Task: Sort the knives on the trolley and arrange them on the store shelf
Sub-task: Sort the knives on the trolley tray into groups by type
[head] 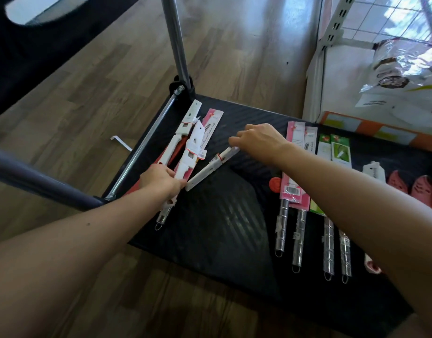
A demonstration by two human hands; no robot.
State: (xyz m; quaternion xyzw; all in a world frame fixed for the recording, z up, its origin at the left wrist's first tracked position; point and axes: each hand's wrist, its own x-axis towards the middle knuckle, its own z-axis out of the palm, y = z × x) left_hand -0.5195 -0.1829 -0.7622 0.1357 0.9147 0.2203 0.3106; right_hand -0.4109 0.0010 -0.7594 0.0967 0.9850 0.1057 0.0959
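Our left hand (161,179) clamps the white-sleeve pile (185,152) at the trolley (234,215) edge, right hand (259,139) pinches a loose white knife (211,168) tip; still sorting, next we'd swing it onto the pile.

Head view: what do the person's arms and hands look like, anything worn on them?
Both arms are bare from the bottom edge of the picture to the fingers: no sleeves, gloves, watch, bracelets or rings show. The left hand and right hand are uncovered. A small dark mark sits on the left forearm.
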